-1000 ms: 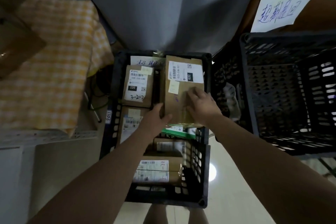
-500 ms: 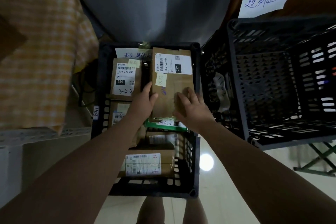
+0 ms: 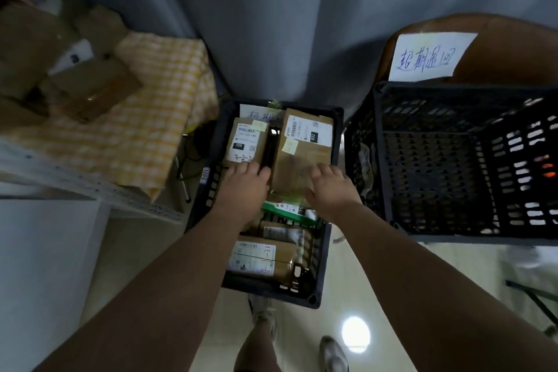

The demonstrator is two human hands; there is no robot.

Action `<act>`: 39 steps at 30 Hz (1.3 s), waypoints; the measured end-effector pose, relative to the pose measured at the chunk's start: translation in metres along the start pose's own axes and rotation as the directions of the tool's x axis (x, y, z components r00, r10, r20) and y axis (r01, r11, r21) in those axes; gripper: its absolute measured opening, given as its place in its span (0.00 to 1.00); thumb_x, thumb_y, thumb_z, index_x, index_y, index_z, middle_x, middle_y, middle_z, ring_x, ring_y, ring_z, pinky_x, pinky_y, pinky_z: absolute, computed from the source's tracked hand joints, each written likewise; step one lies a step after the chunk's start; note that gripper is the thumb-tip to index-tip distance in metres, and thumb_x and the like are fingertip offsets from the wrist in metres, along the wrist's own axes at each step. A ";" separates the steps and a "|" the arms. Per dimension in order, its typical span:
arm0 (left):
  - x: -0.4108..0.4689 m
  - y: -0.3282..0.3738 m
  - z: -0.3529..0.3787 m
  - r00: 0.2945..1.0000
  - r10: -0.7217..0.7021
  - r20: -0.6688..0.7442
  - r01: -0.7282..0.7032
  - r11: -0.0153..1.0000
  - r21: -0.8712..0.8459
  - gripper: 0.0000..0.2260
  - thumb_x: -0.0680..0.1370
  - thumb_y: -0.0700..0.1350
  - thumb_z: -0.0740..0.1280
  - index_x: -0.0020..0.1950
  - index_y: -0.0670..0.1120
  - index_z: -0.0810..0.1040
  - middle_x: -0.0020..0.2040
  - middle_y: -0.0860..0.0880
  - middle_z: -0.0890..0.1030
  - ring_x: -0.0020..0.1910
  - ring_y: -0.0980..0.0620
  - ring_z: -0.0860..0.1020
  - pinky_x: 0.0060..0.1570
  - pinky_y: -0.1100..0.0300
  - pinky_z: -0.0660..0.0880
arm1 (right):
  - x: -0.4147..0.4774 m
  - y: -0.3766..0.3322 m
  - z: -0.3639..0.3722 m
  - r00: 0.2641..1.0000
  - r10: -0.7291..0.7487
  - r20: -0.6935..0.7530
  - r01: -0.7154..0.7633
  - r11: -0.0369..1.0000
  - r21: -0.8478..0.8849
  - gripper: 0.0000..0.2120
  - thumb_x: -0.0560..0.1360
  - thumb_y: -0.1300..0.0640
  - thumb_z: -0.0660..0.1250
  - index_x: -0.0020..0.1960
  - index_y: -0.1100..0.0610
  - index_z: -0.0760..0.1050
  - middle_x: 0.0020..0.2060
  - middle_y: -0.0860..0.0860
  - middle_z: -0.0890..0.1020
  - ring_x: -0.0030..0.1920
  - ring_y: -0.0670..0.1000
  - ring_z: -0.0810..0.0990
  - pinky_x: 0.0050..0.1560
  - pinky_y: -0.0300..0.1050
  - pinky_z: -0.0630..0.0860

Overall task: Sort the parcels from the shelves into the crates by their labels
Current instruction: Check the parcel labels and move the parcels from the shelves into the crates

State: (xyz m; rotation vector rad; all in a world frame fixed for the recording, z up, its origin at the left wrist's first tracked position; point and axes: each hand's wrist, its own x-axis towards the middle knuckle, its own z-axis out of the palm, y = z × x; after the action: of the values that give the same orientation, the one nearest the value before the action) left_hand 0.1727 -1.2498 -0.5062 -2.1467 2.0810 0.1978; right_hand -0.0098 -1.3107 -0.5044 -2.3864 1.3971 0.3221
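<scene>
Crate [image 3: 317,287] full of parcels [image 3: 302,157]; L hand [image 3: 246,183], R hand [image 3: 330,189] flat, relaxed, atop them.

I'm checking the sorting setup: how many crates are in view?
2: the middle crate, holding parcels, and the right crate, set higher. More may lie out of frame.

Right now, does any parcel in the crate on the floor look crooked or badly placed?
Yes: the large parcel marked 032 lies slightly skewed, its near end riding on a green-edged parcel, so it probably does not lie flat.
</scene>
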 end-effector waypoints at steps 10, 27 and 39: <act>-0.166 0.056 -0.097 0.935 -0.188 -0.299 0.223 0.971 0.088 0.16 0.81 0.50 0.57 0.67 0.47 0.70 0.64 0.47 0.73 0.64 0.46 0.70 0.61 0.53 0.67 | -0.128 -0.023 -0.077 0.899 -0.381 -0.215 0.349 0.921 -0.172 0.23 0.81 0.48 0.53 0.74 0.55 0.60 0.72 0.57 0.65 0.71 0.59 0.63 0.70 0.53 0.60; -0.501 0.048 -0.290 0.557 -0.492 -0.669 0.716 0.692 0.087 0.12 0.68 0.42 0.75 0.49 0.40 0.81 0.48 0.41 0.82 0.46 0.40 0.81 0.44 0.50 0.77 | -0.339 -0.249 -0.198 0.185 -0.786 -0.590 0.920 0.349 -0.177 0.10 0.74 0.60 0.67 0.55 0.59 0.79 0.49 0.54 0.81 0.47 0.57 0.79 0.46 0.49 0.75; -0.729 -0.007 -0.287 0.322 -0.627 -0.709 0.898 0.440 0.019 0.17 0.72 0.44 0.72 0.59 0.41 0.78 0.55 0.41 0.80 0.50 0.39 0.79 0.46 0.48 0.77 | -0.480 -0.461 -0.149 -0.012 -0.817 -0.576 0.998 0.028 -0.061 0.16 0.77 0.56 0.64 0.64 0.57 0.74 0.59 0.52 0.78 0.59 0.54 0.75 0.55 0.46 0.70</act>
State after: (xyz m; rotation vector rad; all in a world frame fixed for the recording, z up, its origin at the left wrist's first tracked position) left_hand 0.1550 -0.5907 -0.0829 -2.8079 0.7284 -1.1165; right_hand 0.1622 -0.7845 -0.1060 -2.4499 -0.4591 -0.9201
